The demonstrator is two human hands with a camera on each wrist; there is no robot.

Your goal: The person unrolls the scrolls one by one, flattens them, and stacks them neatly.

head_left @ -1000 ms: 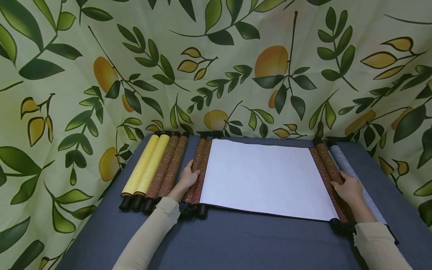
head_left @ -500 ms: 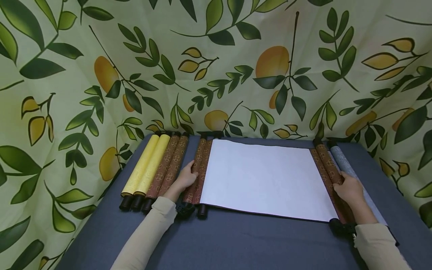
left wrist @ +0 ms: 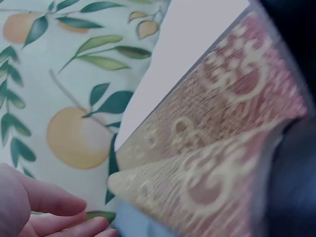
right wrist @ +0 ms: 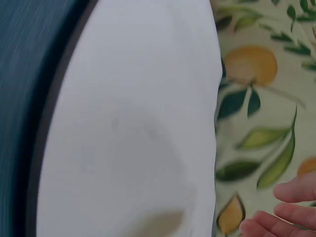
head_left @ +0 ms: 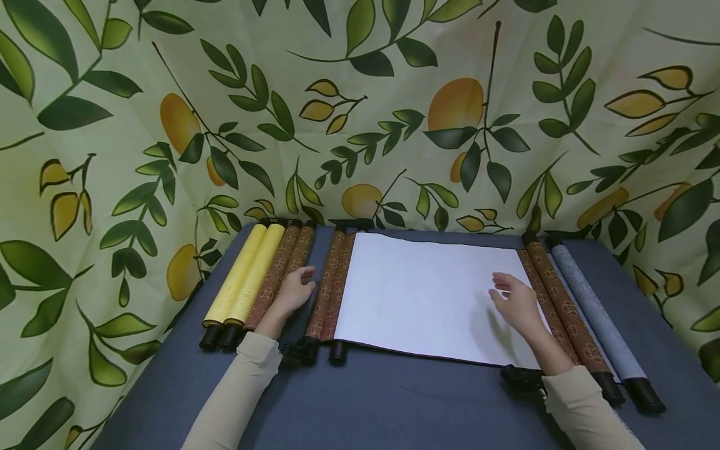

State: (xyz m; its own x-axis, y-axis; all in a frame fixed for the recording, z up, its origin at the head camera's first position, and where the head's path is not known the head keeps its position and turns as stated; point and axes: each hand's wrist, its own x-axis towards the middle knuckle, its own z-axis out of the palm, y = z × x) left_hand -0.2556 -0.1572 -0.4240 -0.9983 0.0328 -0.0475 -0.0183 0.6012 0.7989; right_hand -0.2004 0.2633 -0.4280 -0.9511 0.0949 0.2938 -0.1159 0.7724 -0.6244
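A hanging scroll lies unrolled across the table, its white sheet (head_left: 416, 300) flat between a brown patterned roll (head_left: 325, 287) at its left end and another brown roll (head_left: 565, 306) at its right end. My left hand (head_left: 294, 290) hovers just left of the left roll, fingers loosely bent and holding nothing. Its fingers (left wrist: 54, 200) show apart from the patterned roll in the left wrist view. Above the right part of the sheet is my right hand (head_left: 517, 305), likewise holding nothing and casting a shadow on the paper. Relaxed fingers (right wrist: 284, 217) appear in the right wrist view.
To the left lie two yellow rolled scrolls (head_left: 255, 272) and two brown patterned rolled scrolls (head_left: 275, 275), side by side. A light blue rolled scroll (head_left: 599, 312) lies right of the open one. Leaf-and-fruit cloth (head_left: 394, 125) hangs behind the dark blue table (head_left: 405, 406).
Both hands have let go of the scroll's end rolls. My left hand has moved left off its roll, and my right hand has moved left over the white sheet.
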